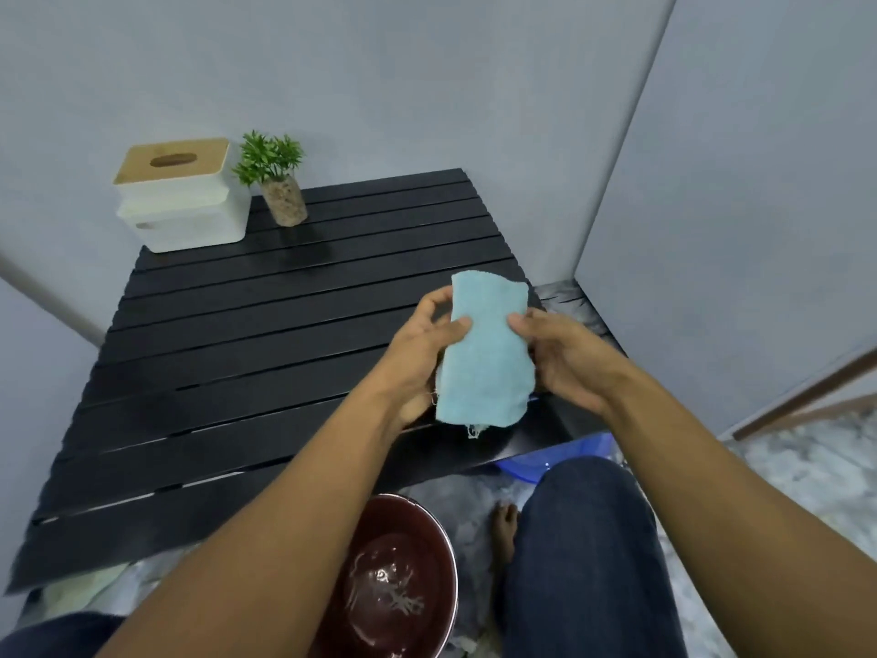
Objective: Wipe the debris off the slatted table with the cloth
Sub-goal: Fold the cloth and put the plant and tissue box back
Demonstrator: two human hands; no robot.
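A light blue cloth (486, 353), folded into a tall strip with frayed threads at its lower edge, is held up above the right side of the black slatted table (228, 353). My left hand (422, 353) grips its left edge, thumb on the front. My right hand (562, 358) holds its right edge, thumb pressed on the front too. No debris is clearly visible on the dark slats.
A white tissue box (182, 197) with a wooden lid and a small potted plant (280, 182) stand at the table's far left corner. A dark red basin (398, 581) with water sits on the floor below, a blue basin (555, 460) behind my knee. Grey walls close in behind and right.
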